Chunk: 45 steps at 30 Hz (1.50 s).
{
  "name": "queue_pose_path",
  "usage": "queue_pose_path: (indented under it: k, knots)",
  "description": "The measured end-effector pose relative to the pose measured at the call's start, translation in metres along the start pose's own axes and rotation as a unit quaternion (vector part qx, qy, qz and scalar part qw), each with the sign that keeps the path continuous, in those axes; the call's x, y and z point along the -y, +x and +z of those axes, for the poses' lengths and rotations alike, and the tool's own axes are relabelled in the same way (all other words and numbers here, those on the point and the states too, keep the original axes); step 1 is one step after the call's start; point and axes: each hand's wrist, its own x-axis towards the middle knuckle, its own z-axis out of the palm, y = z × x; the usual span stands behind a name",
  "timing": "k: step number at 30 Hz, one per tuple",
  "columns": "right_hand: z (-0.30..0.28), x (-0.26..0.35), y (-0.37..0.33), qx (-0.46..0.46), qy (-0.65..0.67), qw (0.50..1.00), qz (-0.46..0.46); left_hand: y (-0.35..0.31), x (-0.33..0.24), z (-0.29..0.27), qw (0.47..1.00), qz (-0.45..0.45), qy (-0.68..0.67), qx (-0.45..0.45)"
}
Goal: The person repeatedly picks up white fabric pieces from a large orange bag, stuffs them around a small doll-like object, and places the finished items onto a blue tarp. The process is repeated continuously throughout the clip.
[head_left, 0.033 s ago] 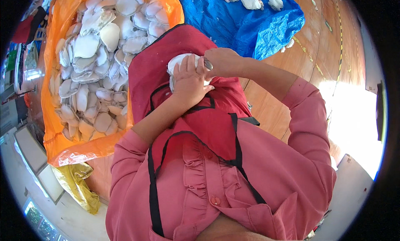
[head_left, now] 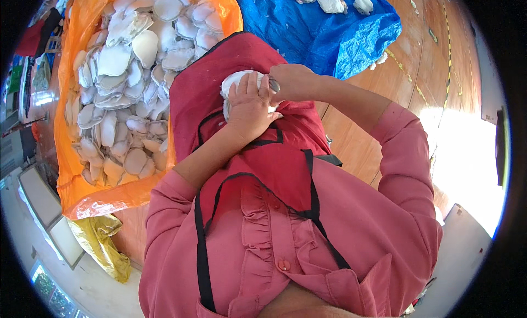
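On the wooden floor (head_left: 384, 137), I see an orange sheet (head_left: 93, 200) heaped with pale shells (head_left: 123, 93) left of the grip. My left hand (head_left: 250, 106) lies flat, fingers spread over a white shell (head_left: 236, 79) on the red apron (head_left: 203, 98); my right hand (head_left: 293, 82), wrist bent, pinches its edge.

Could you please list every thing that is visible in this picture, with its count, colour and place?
white shell: one, white, on the red apron under both hands
shell pile: many, white-grey, on the orange sheet at left
orange sheet: one, orange, floor at left
blue sheet: one, blue, top centre
shells on blue sheet: a few, white, top
yellow bag: one, yellow, lower left
wooden floor: brown, right
red apron: one, red, black trim
left hand: pressing the shell
right hand: gripping a grey tool
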Motion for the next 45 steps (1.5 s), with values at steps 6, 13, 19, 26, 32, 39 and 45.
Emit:
queue_pose_path:
  k: [6,13,19,26,32,39,45]
  knots:
    - [-0.009,0.000,0.000,0.056,0.032,0.998,-0.003,-0.002,0.023,0.009,0.994,0.054,-0.088,-0.038]
    - [-0.001,0.012,0.015,0.040,0.040,0.998,0.039,0.005,0.026,0.013,0.994,0.045,-0.093,-0.036]
    - [0.008,-0.007,0.001,-0.051,0.167,0.984,-0.020,0.008,0.027,-0.008,0.993,0.077,-0.054,-0.066]
    - [-0.011,-0.007,-0.009,-0.166,0.204,0.963,-0.058,0.039,0.042,-0.036,0.993,0.083,-0.059,-0.063]
    - [-0.016,-0.012,0.003,-0.230,0.191,0.953,-0.045,0.056,0.052,-0.026,0.994,0.022,-0.029,-0.104]
    - [-0.001,-0.023,0.017,-0.249,0.159,0.953,-0.064,0.052,0.061,0.006,0.990,0.047,-0.023,-0.133]
    - [-0.018,-0.018,0.016,-0.130,0.149,0.980,0.010,0.049,0.063,0.020,0.984,0.119,0.026,-0.133]
